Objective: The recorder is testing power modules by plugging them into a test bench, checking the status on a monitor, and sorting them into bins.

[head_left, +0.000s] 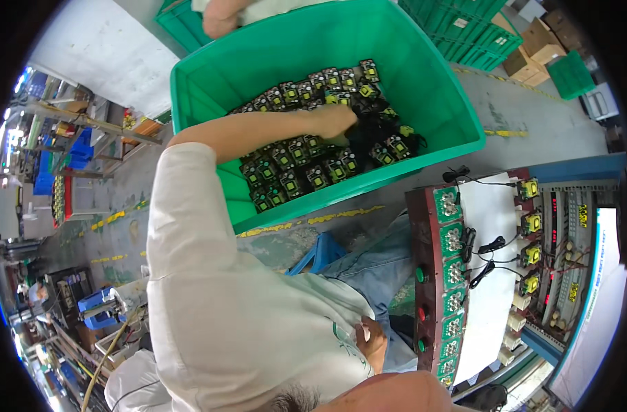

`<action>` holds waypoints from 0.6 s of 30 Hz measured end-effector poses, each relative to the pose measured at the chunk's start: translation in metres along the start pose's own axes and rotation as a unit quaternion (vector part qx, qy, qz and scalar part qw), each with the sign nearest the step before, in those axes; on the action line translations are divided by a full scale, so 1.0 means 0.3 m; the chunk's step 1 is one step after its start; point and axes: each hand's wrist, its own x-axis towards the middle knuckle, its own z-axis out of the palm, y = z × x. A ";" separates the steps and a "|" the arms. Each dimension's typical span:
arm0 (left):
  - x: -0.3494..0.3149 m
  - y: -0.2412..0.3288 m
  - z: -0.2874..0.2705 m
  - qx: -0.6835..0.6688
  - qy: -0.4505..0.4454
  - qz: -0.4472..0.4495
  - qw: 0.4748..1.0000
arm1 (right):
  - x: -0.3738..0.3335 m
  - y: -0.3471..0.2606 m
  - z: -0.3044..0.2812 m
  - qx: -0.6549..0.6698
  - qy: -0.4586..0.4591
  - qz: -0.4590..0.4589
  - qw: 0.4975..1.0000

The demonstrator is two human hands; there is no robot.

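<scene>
My left hand (335, 122) reaches down into a large green bin (423, 75). Its fingers look bent and closed over black cables (365, 134), but what they grip is hidden. Around it lie several small circuit boards (286, 154) with yellow-wrapped transformers, packed in rows, some with dark cords. My right hand (373, 341) rests low at my lap, against the white shirt and jeans. Its fingers are partly hidden and in shadow, so their grip is unclear.
To the right stands a dark red test fixture (426, 275) with green boards, buttons and a white panel (488, 295). Yellow-transformer boards (531, 223) line its far side, beside a screen (598, 309). Another person's arm (221, 15) is behind the bin. Green crates (457, 31) are stacked beyond.
</scene>
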 end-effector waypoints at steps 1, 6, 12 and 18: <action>0.032 -0.001 -0.027 0.000 0.001 0.012 1.000 | 0.032 -0.051 -0.025 0.001 0.010 -0.017 1.000; -0.133 0.149 -0.496 -0.370 -0.048 -0.131 0.919 | 0.249 -0.351 -0.170 0.031 0.029 -0.100 0.994; -0.334 0.297 -0.756 -0.431 0.024 -0.099 0.896 | 0.527 -0.703 -0.367 0.098 0.114 -0.314 0.937; -0.382 0.493 -1.001 -0.398 0.041 -0.018 0.916 | 0.835 -1.001 -0.443 0.119 0.170 -0.438 0.875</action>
